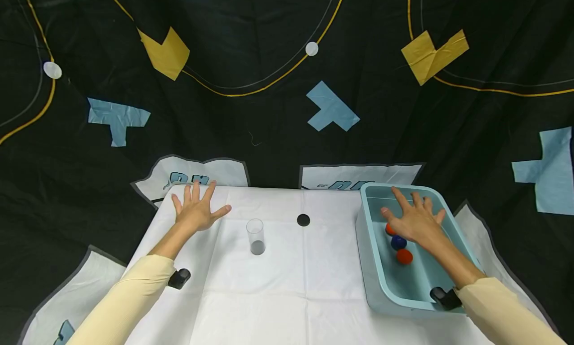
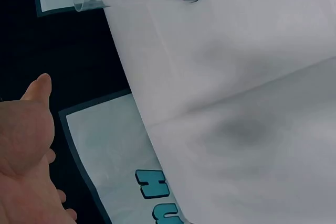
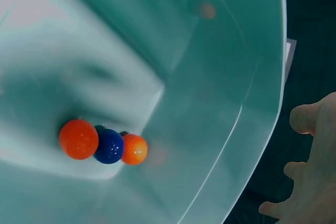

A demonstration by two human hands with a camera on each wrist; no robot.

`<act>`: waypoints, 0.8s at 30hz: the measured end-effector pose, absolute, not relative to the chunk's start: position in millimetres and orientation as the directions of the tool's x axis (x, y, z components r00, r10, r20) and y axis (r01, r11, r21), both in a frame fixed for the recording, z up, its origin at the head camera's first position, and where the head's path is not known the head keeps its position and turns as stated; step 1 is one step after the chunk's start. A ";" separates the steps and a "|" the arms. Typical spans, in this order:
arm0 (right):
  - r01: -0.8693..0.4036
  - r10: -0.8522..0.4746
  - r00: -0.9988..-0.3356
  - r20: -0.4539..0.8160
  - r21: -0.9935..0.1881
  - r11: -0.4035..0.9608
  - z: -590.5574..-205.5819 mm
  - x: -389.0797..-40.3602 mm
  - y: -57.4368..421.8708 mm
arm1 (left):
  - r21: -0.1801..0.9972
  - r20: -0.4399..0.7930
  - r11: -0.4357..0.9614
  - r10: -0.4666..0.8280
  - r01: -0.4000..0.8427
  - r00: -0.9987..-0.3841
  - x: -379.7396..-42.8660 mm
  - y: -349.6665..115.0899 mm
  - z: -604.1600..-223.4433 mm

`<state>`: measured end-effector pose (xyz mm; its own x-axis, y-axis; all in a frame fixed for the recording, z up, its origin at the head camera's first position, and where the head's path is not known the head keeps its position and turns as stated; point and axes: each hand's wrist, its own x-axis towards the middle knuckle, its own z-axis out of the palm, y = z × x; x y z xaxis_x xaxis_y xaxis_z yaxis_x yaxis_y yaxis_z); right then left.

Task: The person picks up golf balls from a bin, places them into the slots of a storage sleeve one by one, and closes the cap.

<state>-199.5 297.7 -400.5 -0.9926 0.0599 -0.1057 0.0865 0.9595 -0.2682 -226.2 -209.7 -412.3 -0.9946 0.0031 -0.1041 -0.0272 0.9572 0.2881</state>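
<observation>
My left hand (image 1: pixel 196 211) is held over the left part of the white table, fingers spread, with nothing in it. To its right a clear glass (image 1: pixel 255 236) stands upright with a dark bottom. My right hand (image 1: pixel 416 219), fingers also spread, hovers above a light blue plastic tub (image 1: pixel 374 265) and holds nothing. In the tub lie an orange ball (image 3: pixel 135 149), a dark blue ball (image 3: pixel 109 146) and a red-orange ball (image 3: pixel 79 139), side by side in a row. The right hand partly covers the farthest ball in the head view.
A flat black disc (image 1: pixel 303 220) lies on the white cloth (image 1: pixel 255 305) between glass and tub. A black backdrop (image 1: pixel 251 136) with blue and yellow tape pieces rises behind the table. White printed sheets (image 1: pixel 206 171) show past the table's edges.
</observation>
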 end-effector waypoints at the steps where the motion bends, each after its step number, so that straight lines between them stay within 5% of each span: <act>1: 0.081 0.055 -0.993 -0.104 -0.271 0.959 -399.8 -199.1 296.5 | 0.290 -0.106 0.957 0.007 -0.024 -0.994 -225.9 -208.6 -411.8; 12: 0.000 -0.019 -0.999 -0.048 -0.363 0.932 -393.4 -197.3 273.7 | 0.317 -0.147 0.947 0.107 0.055 -0.983 -218.1 -189.7 -408.3; 24: -0.049 -0.082 -0.996 -0.045 -0.493 0.869 -380.1 -193.1 252.8 | 0.511 -0.178 0.849 0.258 0.134 -0.950 -209.1 -177.0 -416.5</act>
